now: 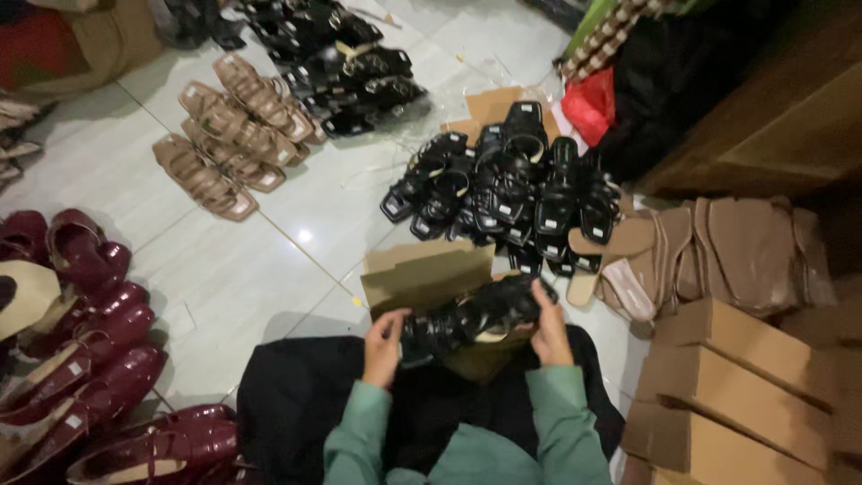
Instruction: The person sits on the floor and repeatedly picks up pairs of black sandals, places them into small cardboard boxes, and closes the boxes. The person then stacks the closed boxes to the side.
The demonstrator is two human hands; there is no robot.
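My left hand [384, 346] and my right hand [549, 325] grip the two ends of a black strappy sandal pair [471, 319], held over my lap. Under the sandals is an open brown cardboard box [429, 272] with its flap raised towards the tiled floor. Both sleeves are green. The box's inside is mostly hidden by the sandals.
A pile of black sandals [512, 184] lies just beyond the box. Tan sandals [229, 135] and more black ones [346, 67] sit farther off. Dark red heels [85, 341] line the left. Closed cardboard boxes [736, 386] and beige soles [718, 251] are at right.
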